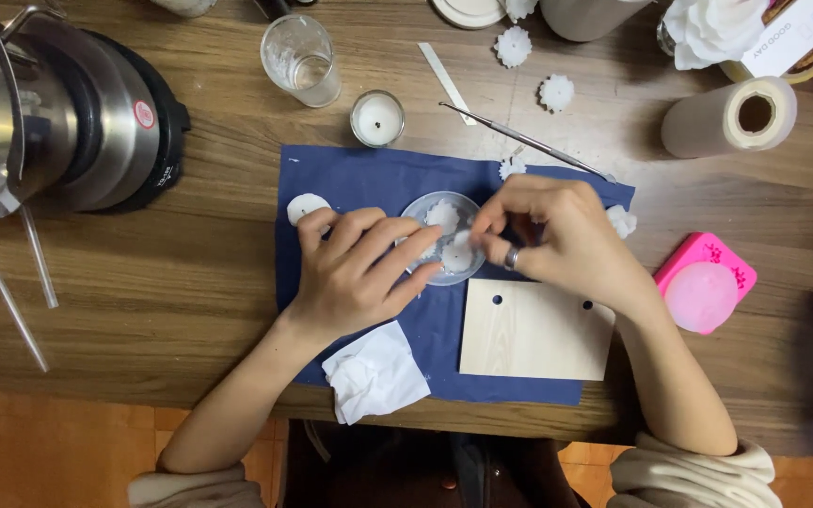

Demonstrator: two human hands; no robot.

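A small clear round dish [425,202] sits on a dark blue cloth [369,179] and holds white flower-shaped wax pieces [443,216]. My left hand [355,273] rests flat against the dish's left side, fingers over its rim. My right hand [548,235], with a ring on one finger, reaches in from the right and pinches a white flower piece [459,254] inside the dish. Whether the piece is lifted off the dish I cannot tell.
Metal pot on a steel heater [68,113] at left. Glass cup [301,58], small candle [377,119], metal pick [519,141], loose wax flowers [557,92], paper roll [731,118], pink mould [705,282], wooden board [534,329], crumpled tissue [374,372].
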